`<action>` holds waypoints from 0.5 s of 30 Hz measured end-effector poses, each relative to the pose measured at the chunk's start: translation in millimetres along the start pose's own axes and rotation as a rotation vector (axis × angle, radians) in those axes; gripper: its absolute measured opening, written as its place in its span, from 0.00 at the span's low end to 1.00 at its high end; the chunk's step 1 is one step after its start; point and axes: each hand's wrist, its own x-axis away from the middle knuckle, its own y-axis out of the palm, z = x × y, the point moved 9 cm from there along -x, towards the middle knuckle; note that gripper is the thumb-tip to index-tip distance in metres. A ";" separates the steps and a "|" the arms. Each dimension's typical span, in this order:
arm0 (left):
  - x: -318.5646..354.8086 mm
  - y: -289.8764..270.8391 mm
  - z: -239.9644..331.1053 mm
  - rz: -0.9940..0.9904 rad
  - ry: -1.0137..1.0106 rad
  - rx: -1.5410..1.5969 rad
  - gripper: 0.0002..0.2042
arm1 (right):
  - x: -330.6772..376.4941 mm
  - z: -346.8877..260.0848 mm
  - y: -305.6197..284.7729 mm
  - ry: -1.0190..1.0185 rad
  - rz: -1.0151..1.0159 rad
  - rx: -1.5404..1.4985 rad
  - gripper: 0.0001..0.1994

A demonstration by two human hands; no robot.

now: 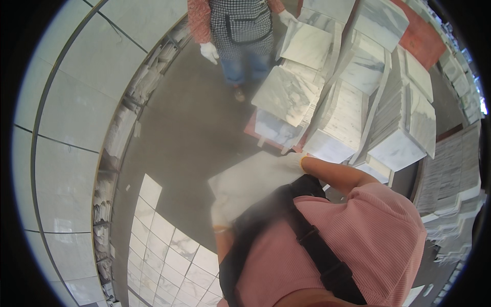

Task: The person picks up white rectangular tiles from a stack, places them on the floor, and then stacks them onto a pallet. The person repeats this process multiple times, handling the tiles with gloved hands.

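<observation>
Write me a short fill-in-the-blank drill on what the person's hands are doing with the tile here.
1. The left hand and right hand both grip one white marble ____.
2. Both hands wear white ____.
3. The tile is held above the grey ____.
4. A co-worker in a checked ____ stands beyond the stacked tiles.

Missing words: tile; gloves; floor; apron

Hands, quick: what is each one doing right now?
Left hand: gloved, gripping the near edge of the white marble tile.
Right hand: gloved, gripping the tile's far corner.
</observation>
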 end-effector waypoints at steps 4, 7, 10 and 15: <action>-4.5 -0.9 2.1 -0.026 0.029 0.014 0.14 | 3.8 -10.0 -4.1 0.008 0.075 0.229 0.29; -10.5 -1.9 4.6 -0.057 -0.005 0.002 0.25 | 6.8 -15.6 -5.4 -0.039 0.105 0.390 0.28; -18.2 2.2 9.8 -0.093 0.018 0.017 0.29 | 13.0 6.5 -9.5 0.075 0.139 0.124 0.24; -26.7 40.6 14.8 -0.209 0.027 -0.036 0.25 | 38.5 6.6 -26.4 -0.144 0.317 -0.094 0.23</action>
